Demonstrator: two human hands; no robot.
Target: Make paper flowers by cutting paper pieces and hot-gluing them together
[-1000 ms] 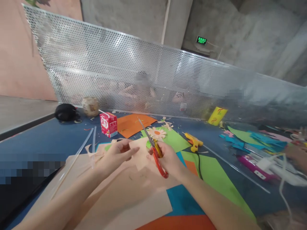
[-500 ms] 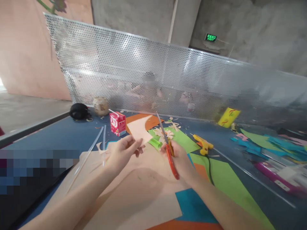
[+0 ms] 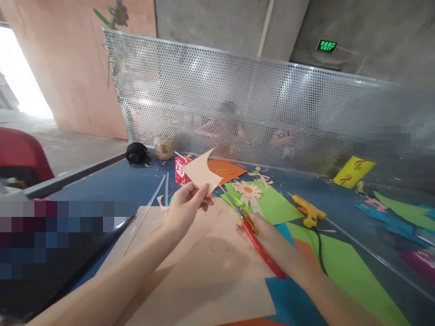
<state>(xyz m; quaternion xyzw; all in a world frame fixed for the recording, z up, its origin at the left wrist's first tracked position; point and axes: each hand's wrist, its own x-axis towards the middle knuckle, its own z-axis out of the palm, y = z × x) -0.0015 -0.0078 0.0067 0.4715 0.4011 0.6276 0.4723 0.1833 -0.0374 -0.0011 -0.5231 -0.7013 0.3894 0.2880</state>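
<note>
My left hand [image 3: 190, 203] pinches a pale peach piece of craft sheet [image 3: 203, 171] by its lower edge, between thumb and fingers. The piece has a concave curve cut along its right side. Red-handled scissors [image 3: 254, 237] are in my right hand [image 3: 267, 235], blades pointing up and left. Their tip is close to the lower right corner of the piece; whether they touch is unclear. Behind the scissors, a peach flower with an orange centre [image 3: 250, 190] lies on a green sheet [image 3: 283, 203]. A bright green strip shows behind the blades. Beneath both hands spreads a large peach sheet [image 3: 204, 271].
A pink drink box [image 3: 180, 171] stands partly behind the held piece. A yellow glue gun [image 3: 308, 212] lies at right, its cord trailing forward. Clear sticks [image 3: 166, 190], scraps and a yellow packet [image 3: 354, 172] are around. A perforated metal screen [image 3: 204, 90] borders the table's back.
The view has swung left, so things appear farther right. My left hand has tilted the peach piece more upright, and the scissors' tip has come down to its lower right corner.
</note>
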